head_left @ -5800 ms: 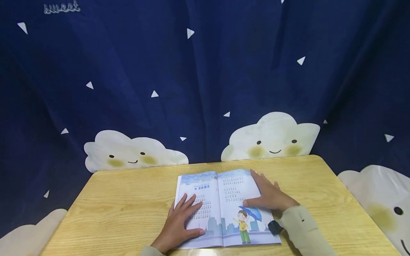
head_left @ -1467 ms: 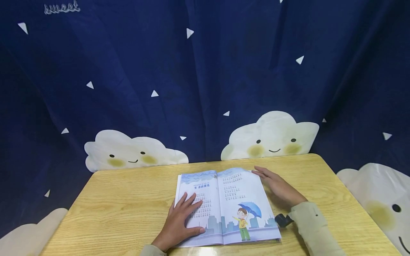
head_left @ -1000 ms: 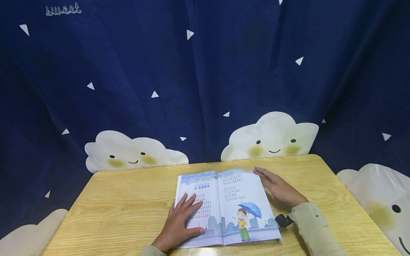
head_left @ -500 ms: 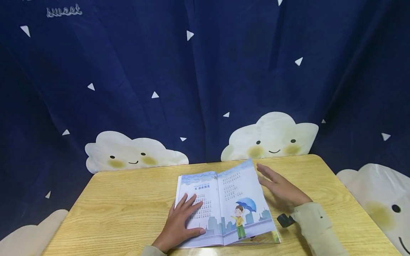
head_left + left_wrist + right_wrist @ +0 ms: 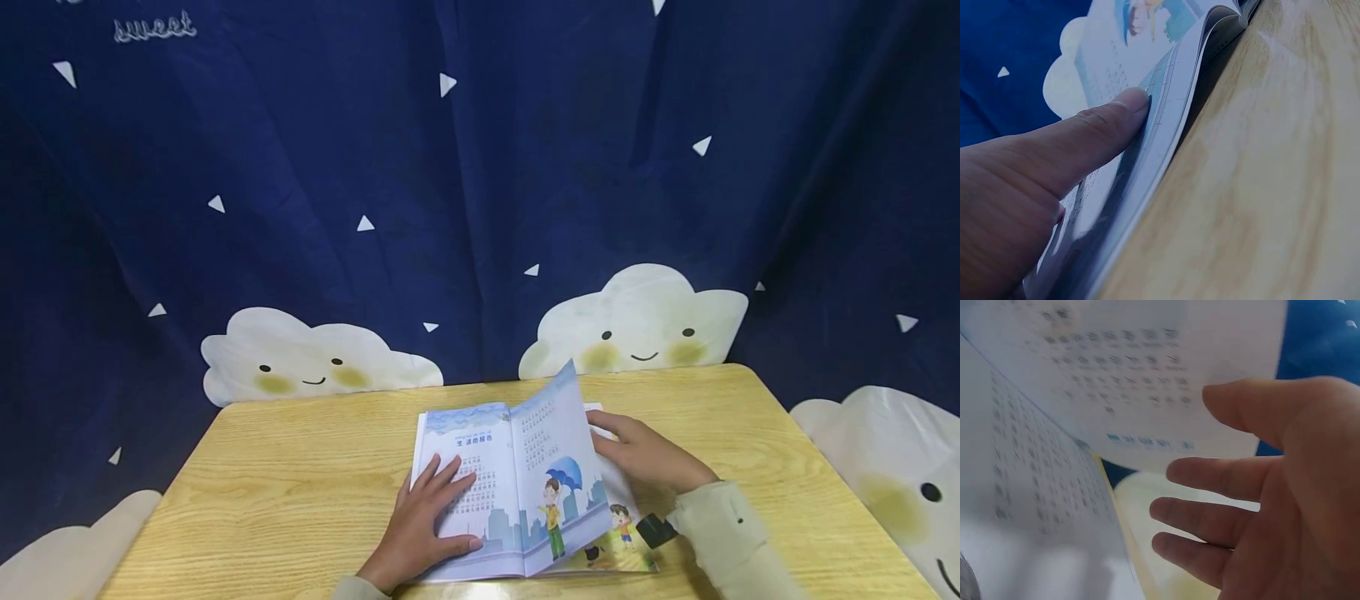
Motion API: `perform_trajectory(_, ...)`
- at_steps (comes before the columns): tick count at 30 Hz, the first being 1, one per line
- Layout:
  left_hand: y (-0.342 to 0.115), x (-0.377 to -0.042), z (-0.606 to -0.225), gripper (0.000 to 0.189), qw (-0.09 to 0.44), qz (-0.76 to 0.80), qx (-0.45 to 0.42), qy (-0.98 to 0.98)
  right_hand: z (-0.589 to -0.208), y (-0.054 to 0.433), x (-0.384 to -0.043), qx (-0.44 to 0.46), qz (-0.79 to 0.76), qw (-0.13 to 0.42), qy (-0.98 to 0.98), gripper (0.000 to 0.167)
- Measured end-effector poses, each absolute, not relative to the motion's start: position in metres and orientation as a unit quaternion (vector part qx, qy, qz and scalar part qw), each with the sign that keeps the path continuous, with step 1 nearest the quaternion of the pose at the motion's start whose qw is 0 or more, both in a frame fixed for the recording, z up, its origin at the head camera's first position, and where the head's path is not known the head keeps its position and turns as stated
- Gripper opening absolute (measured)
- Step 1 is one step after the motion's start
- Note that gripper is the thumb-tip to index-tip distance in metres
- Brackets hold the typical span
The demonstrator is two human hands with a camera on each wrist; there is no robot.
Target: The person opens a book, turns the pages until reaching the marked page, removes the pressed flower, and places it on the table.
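An open picture book (image 5: 472,425) lies on the wooden table, with Chinese text on both pages. Its right-hand leaf (image 5: 557,467), printed with a child under a blue umbrella, stands partly raised and leans left. Beneath it, part of a colourful page (image 5: 618,546) shows. My left hand (image 5: 422,527) rests spread on the left page; the left wrist view has its thumb (image 5: 1107,128) straight on the paper near the lower edge. My right hand (image 5: 651,454) is at the raised leaf's right side, fingers extended and apart in the right wrist view; whether they touch the paper I cannot tell.
The wooden table (image 5: 300,467) extends around the book. Behind it hangs a dark blue curtain (image 5: 315,167) with white triangles and smiling clouds. A small black device (image 5: 655,530) sits at my right wrist, by the sleeve (image 5: 723,529).
The right-hand leaf has lifted from flat and swung left, uncovering a page below. My right hand left the page, moved to its right edge, then followed leftward. My left hand stays put.
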State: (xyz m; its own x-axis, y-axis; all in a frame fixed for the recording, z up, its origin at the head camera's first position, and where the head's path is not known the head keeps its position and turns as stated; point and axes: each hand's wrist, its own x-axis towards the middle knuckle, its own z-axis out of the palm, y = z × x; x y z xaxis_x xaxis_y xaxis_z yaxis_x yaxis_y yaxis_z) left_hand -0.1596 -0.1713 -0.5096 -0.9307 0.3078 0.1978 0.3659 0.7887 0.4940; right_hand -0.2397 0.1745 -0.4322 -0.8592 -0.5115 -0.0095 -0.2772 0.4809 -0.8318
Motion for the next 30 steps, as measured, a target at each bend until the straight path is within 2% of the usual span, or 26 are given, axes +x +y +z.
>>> perform_trajectory(10,-0.171,-0.160,-0.509,0.084,0.042,-0.276,-0.177,-0.944,-0.427,0.150,-0.225,-0.320,-0.413,0.147,0.840,0.049)
perform_trajectory(17,-0.171,-0.160,-0.507,0.085,0.046,-0.275,-0.178,-0.944,-0.432,0.132,-0.219,-0.365,-0.381,0.115,0.842,0.049)
perform_trajectory(26,-0.171,-0.159,-0.509,0.083,0.048,-0.277,-0.180,-0.943,-0.440,0.113,-0.210,-0.358,-0.344,0.125,0.859,0.064)
perform_trajectory(30,-0.172,-0.160,-0.510,0.075,0.063,-0.284,-0.184,-0.939,-0.439,0.108,-0.207,-0.353,-0.351,0.133,0.857,0.068)
